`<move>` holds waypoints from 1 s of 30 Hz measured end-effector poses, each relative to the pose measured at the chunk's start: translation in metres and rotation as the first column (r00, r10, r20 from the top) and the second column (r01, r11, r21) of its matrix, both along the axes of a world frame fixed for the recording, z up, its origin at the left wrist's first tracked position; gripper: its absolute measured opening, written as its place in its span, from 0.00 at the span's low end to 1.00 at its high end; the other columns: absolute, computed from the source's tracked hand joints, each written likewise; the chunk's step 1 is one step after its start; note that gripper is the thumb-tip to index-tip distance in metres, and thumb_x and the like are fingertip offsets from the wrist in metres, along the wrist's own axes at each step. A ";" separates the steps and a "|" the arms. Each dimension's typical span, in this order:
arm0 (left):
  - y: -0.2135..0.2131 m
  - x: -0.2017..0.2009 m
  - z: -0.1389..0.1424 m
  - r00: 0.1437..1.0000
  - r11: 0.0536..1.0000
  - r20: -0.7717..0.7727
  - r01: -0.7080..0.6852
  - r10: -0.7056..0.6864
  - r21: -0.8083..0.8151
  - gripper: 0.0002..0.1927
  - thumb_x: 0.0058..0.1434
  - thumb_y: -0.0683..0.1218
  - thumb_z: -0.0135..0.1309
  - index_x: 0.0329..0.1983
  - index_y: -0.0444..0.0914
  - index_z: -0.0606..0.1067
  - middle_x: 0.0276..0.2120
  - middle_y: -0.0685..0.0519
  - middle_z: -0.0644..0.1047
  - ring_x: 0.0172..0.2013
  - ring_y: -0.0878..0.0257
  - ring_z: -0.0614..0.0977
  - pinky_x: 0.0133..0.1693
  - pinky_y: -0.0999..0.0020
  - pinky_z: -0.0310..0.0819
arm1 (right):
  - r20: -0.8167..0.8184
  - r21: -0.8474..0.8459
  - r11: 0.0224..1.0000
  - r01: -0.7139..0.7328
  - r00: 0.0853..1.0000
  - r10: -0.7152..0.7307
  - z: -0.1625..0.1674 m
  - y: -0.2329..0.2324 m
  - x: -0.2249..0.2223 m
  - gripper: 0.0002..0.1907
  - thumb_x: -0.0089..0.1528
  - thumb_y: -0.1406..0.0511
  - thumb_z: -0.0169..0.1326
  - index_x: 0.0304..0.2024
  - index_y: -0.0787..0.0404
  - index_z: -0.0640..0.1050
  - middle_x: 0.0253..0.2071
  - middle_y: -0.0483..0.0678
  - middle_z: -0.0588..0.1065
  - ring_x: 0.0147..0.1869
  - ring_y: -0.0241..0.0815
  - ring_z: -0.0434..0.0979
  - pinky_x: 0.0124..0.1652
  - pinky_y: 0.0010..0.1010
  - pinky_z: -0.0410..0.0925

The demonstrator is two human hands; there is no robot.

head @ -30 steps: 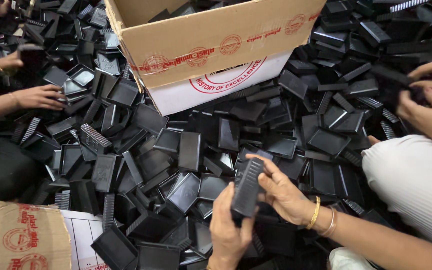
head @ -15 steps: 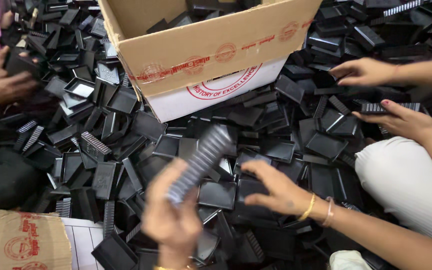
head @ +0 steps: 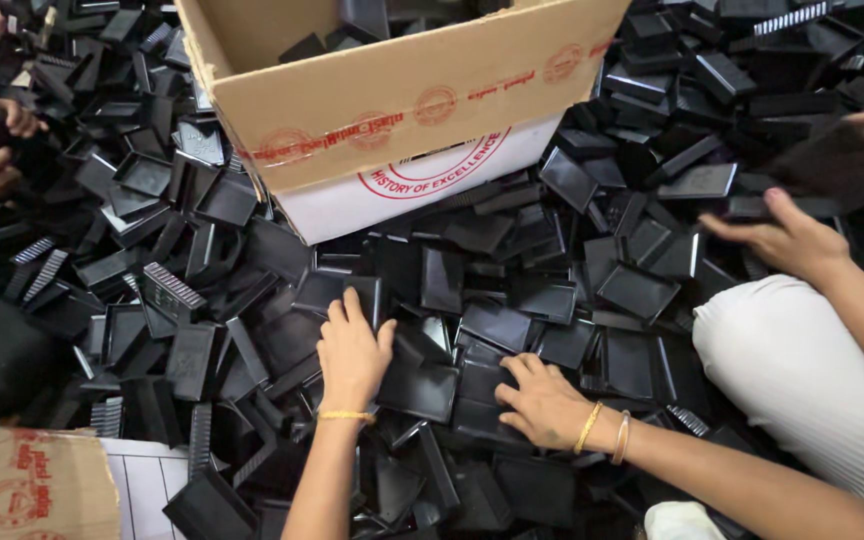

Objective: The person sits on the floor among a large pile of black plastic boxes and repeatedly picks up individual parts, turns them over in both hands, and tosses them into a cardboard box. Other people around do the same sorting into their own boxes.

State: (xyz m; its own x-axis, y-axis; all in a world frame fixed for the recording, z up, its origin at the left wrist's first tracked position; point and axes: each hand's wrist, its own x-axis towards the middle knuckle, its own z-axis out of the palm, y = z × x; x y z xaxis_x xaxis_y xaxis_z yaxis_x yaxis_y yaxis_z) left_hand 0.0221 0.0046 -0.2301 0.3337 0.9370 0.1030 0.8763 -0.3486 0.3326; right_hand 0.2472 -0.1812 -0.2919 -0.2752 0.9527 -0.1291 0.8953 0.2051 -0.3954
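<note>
Black plastic tray (head: 417, 388) lay flat just right of my left hand (head: 352, 350), nearer than my right hand (head: 544, 402); both hands rested spread, gripping nothing.

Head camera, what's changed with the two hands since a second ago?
The left hand let go of the ribbed black stack it had lifted toward the cardboard box and came down flat on the black trays. The right hand stayed low on the pile.

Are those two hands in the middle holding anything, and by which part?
Nothing is lifted. The left hand lies flat, fingers spread, on the black trays; the right hand rests palm down on the same heap.
</note>
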 end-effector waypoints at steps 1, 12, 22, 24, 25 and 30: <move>-0.003 -0.002 0.001 0.999 1.000 0.036 0.007 -0.007 0.004 0.43 0.52 0.57 0.63 0.67 0.36 0.63 0.53 0.38 0.70 0.47 0.38 0.76 0.44 0.43 0.71 | 0.030 -0.043 0.999 0.023 0.999 -0.022 0.001 0.000 0.001 0.18 0.58 0.56 0.58 0.45 0.58 0.76 0.65 0.59 0.63 0.67 0.60 0.59 0.56 0.52 0.61; 0.014 0.004 0.222 0.915 0.418 -0.018 0.202 -0.403 0.886 0.30 0.64 0.42 0.63 0.69 0.41 0.71 0.64 0.37 0.66 0.63 0.39 0.67 0.66 0.39 0.55 | 0.168 0.174 0.977 0.122 0.974 -0.152 0.020 0.007 -0.017 0.27 0.58 0.48 0.59 0.43 0.65 0.75 0.48 0.52 0.70 0.50 0.53 0.66 0.45 0.45 0.62; -0.020 -0.101 0.056 0.842 0.974 -0.490 0.204 -0.224 -0.095 0.29 0.47 0.57 0.66 0.49 0.39 0.73 0.41 0.46 0.78 0.43 0.49 0.80 0.41 0.51 0.76 | 0.258 0.447 0.874 -0.192 0.963 0.079 0.003 0.013 -0.011 0.36 0.50 0.65 0.55 0.63 0.44 0.70 0.58 0.59 0.69 0.59 0.58 0.67 0.52 0.46 0.63; -0.041 -0.120 0.015 0.818 0.972 -0.535 0.123 -0.214 -0.202 0.28 0.46 0.57 0.66 0.45 0.39 0.74 0.44 0.47 0.78 0.45 0.50 0.80 0.43 0.51 0.76 | 0.236 0.372 0.910 -0.180 0.967 0.095 -0.004 0.013 -0.012 0.34 0.55 0.66 0.53 0.67 0.49 0.68 0.59 0.60 0.67 0.60 0.57 0.66 0.52 0.47 0.62; -0.046 -0.125 0.004 0.809 0.966 -0.550 0.083 -0.209 -0.247 0.25 0.49 0.58 0.66 0.42 0.39 0.74 0.43 0.49 0.78 0.46 0.52 0.81 0.45 0.53 0.76 | 0.226 0.334 0.927 -0.171 0.969 0.097 -0.006 0.013 -0.012 0.34 0.58 0.67 0.52 0.68 0.51 0.67 0.60 0.61 0.66 0.61 0.57 0.66 0.53 0.47 0.62; -0.084 -0.117 0.013 0.986 0.975 0.039 -0.167 0.163 0.148 0.13 0.55 0.46 0.62 0.43 0.41 0.77 0.35 0.49 0.80 0.39 0.54 0.81 0.42 0.55 0.75 | 0.300 0.381 0.886 -0.263 0.942 0.150 -0.012 0.023 -0.014 0.35 0.54 0.69 0.53 0.65 0.45 0.70 0.63 0.67 0.65 0.55 0.56 0.68 0.51 0.40 0.65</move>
